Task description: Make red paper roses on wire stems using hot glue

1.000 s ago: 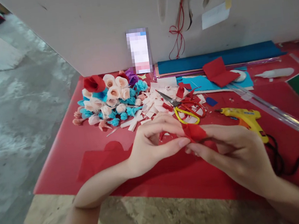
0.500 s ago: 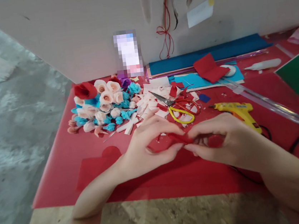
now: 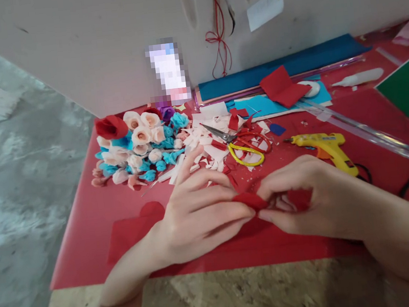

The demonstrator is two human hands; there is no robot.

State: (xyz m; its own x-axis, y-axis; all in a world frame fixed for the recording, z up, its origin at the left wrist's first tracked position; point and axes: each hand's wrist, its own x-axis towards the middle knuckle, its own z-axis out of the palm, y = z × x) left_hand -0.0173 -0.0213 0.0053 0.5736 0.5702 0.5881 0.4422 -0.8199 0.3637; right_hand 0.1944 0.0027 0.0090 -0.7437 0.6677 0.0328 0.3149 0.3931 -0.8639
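A small piece of red crepe paper (image 3: 249, 200) is pinched between my two hands above the red-covered table (image 3: 209, 264). My left hand (image 3: 199, 208) grips its left side, the index finger raised and the back of the hand turned up. With thumb and fingertips, my right hand (image 3: 298, 197) holds its right end; the palm side is partly hidden. Beyond my hands lie scissors (image 3: 245, 155) with one yellow and one red handle, on paper scraps (image 3: 206, 136). To the right rests a yellow glue gun (image 3: 327, 147).
Paper flowers (image 3: 139, 136) in white, blue and red are heaped at the left. Red paper cutouts (image 3: 127, 234) lie by my left forearm. A blurred screen (image 3: 169, 73) leans on the wall. Blue paper (image 3: 283, 65), clear sticks (image 3: 368, 130) and a white bottle (image 3: 358, 78) lie behind.
My left hand has turned over so its back faces up, with the fingers closing along the red paper. The right hand keeps its pinch in nearly the same place.
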